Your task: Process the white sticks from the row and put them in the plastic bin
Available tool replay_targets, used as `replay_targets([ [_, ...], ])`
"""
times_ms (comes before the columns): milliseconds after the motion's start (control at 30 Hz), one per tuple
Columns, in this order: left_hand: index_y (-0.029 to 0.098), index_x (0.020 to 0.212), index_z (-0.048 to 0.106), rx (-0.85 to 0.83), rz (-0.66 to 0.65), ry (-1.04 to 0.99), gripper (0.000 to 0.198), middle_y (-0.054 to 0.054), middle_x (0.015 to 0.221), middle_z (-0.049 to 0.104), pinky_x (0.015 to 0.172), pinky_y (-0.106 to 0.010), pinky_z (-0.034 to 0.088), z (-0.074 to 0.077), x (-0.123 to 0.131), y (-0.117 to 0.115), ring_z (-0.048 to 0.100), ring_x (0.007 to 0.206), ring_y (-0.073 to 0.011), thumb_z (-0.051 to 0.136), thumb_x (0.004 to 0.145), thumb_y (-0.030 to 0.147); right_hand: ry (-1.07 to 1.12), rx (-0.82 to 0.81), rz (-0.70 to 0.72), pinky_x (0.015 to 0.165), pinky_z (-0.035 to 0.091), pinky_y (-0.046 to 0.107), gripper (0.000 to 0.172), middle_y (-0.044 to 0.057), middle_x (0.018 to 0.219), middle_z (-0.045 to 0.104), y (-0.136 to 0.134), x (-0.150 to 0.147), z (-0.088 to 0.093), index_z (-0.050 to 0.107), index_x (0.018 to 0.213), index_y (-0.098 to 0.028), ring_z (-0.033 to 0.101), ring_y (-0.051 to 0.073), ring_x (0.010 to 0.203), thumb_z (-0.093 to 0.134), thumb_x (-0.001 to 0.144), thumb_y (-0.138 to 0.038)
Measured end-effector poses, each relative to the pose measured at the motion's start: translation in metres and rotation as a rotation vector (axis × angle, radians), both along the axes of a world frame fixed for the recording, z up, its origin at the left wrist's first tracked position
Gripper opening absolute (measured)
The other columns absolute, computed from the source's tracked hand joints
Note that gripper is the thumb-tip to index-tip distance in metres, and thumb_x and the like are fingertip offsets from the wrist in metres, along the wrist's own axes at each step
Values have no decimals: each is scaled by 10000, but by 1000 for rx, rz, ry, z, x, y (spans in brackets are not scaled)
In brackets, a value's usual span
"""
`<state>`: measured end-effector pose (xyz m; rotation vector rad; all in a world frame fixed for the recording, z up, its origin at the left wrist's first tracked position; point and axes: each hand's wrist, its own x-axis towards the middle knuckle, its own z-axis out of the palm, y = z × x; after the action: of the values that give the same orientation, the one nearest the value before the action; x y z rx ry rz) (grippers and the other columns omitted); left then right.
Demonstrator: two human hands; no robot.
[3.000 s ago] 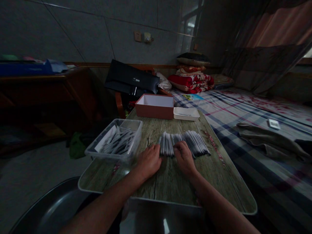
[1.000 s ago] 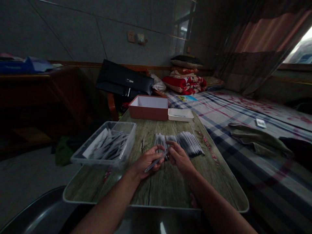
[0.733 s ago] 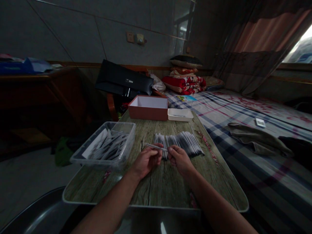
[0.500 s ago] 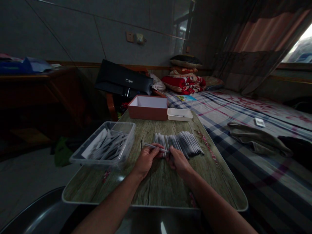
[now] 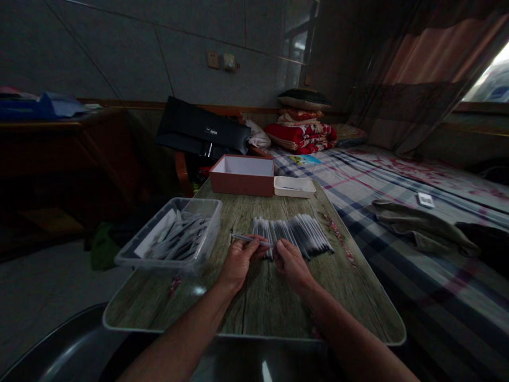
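Note:
A slim pale pen is held level between my hands, just in front of a row of similar pens. My left hand is closed with thumb and fingers around its middle. At its right end, my right hand pinches it, and the fingers cover that tip. Behind and to the right, the row of pens lies side by side on the table, dark ends toward me. To the left stands a clear plastic box with many loose pens and a white paper inside.
At the table's far end are a reddish-brown box and a small cream tray with thin items in it. A bed with a plaid sheet adjoins the right side. A dark round basin is at lower left.
Both hands stay in nearly the same place with the pen between them. The right fingers have shifted slightly at the pen's end. The view has moved very little.

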<state>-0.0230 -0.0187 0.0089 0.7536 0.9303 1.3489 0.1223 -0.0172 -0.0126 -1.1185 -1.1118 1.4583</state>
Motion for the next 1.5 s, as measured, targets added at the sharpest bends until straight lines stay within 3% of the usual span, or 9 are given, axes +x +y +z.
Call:
replay_targets([
  [200,126,839,688,-6,8,-18,352,-58,823,752,676,-259,575,-2,-2,1,708,724,-164,820,645,388,-45,35,13,397,219,207,465,-64,538,342,2,1,-3,415,631,-200,275,68,452,560,796,-610],
  [367,125,835,680,-36,29,-44,348,-47,805,747,655,-247,576,-2,-4,2,703,707,-155,833,631,363,96,32,15,372,256,169,392,-54,740,485,0,0,0,490,939,-229,365,64,486,668,733,-511],
  [567,123,842,682,-27,4,-33,329,-61,828,749,663,-247,578,-3,-5,3,708,717,-158,817,656,358,63,-77,56,358,208,165,458,-72,537,381,2,1,0,453,687,-186,289,42,410,575,767,-621],
  [733,129,830,672,-29,9,-37,320,-50,815,746,663,-243,578,-2,-6,4,706,710,-149,825,650,346,193,-46,60,347,198,144,390,-78,648,466,0,2,4,476,896,-223,326,47,427,688,709,-491],
  [900,128,831,687,-18,-9,-24,347,-52,817,749,661,-238,575,-2,-8,4,705,720,-152,829,636,378,81,-106,67,351,188,156,460,-70,534,395,0,1,4,464,705,-181,284,40,406,570,768,-624],
  [1100,127,833,681,-14,2,-24,326,-56,832,746,666,-244,574,-3,-8,4,702,718,-152,821,648,357,184,-72,75,350,193,140,432,-66,687,498,-2,1,6,475,928,-226,338,49,446,698,697,-515],
  [1267,129,833,690,-8,-12,-7,332,-56,827,747,672,-246,575,-2,-8,4,704,729,-154,815,654,379,111,-132,76,353,171,159,447,-78,524,380,-1,1,5,455,707,-187,271,38,395,607,750,-606],
  [1400,130,823,689,-6,0,-13,319,-51,833,745,669,-241,573,-2,-9,4,701,726,-149,815,657,372,213,-90,88,347,177,146,423,-83,628,461,-2,0,9,459,872,-229,330,50,422,736,656,-465],
  [1500,132,815,688,-8,-6,-12,328,-47,823,746,660,-235,572,-2,-8,3,700,719,-147,821,646,379,210,-127,85,332,162,156,432,-48,656,504,-2,-1,8,481,833,-204,339,51,412,642,719,-588],
])
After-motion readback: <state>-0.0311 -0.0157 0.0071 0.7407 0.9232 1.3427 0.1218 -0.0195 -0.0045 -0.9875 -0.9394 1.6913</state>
